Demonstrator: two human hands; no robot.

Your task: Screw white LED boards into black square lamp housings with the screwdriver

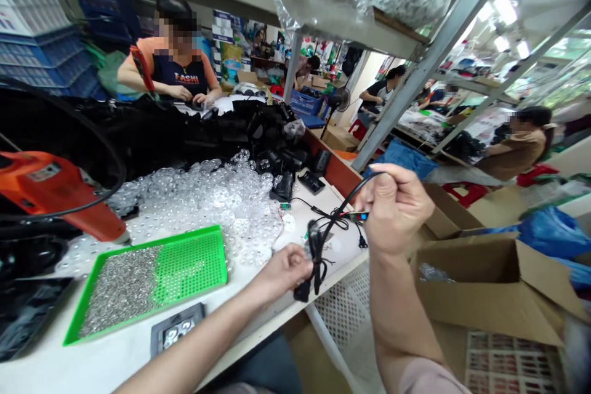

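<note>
A bundled black power cable (317,252) hangs over the table's front edge, tied into a loop. My left hand (290,266) is closed at the bundle, its fingertips pinching it. Raised to the right, my right hand (394,206) is closed around the upper stretch of the cable. A small circuit board (357,217) with a blue part and thin wires sticks out beside the right fingers; whether it is joined to the cable I cannot tell. On the table behind lies another black cord with a plug (362,240).
Clear plastic lens pieces (207,197) are heaped beside black housings (258,123). A green tray (224,258) holds screws, under a hanging orange electric screwdriver (60,191). Cardboard boxes (466,311) stand at right. A co-worker (178,68) sits opposite; a metal shelf post (434,55) slants at right.
</note>
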